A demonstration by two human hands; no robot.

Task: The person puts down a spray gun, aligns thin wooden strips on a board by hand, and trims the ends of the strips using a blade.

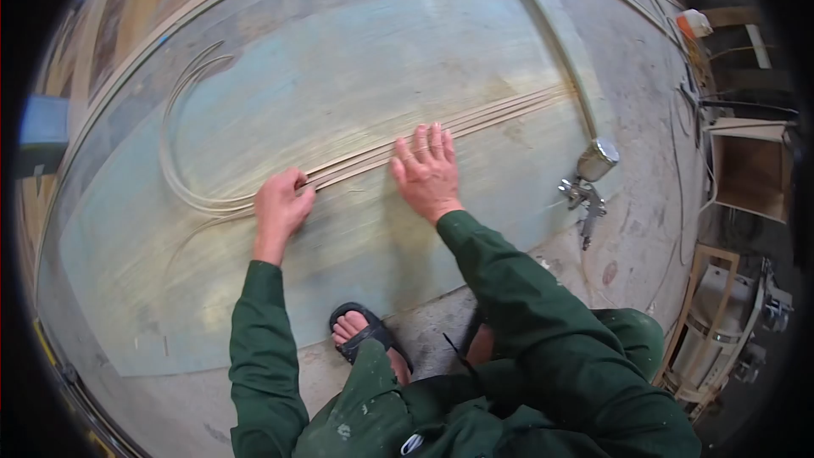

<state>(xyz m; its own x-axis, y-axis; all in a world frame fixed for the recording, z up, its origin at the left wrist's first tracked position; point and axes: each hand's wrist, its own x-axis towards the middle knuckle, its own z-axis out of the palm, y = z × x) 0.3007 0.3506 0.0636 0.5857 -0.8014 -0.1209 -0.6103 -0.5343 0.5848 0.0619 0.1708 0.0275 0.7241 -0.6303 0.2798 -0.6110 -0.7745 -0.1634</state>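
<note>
Several long, thin pale strips (pixel 500 112) lie side by side across a bluish-green sheet on the floor. Their left ends curve up into a loop (pixel 168 131). My left hand (pixel 281 206) is closed around the strips where the loop begins, thumb and fingers pressed together. To its right, my right hand (pixel 426 171) lies palm down with its fingers spread over the strips, pressing on them but not gripping. At the right, the strips' far ends reach a long bar (pixel 560 47).
A spray gun with a metal cup (pixel 598 159) lies right of the sheet (pixel 356 59). Further right are an open cardboard box (pixel 750 165), a metal tank in a wooden frame (pixel 712 314) and hoses. A blue container (pixel 44 120) stands far left. My sandalled foot (pixel 352 326) is at the sheet's near edge.
</note>
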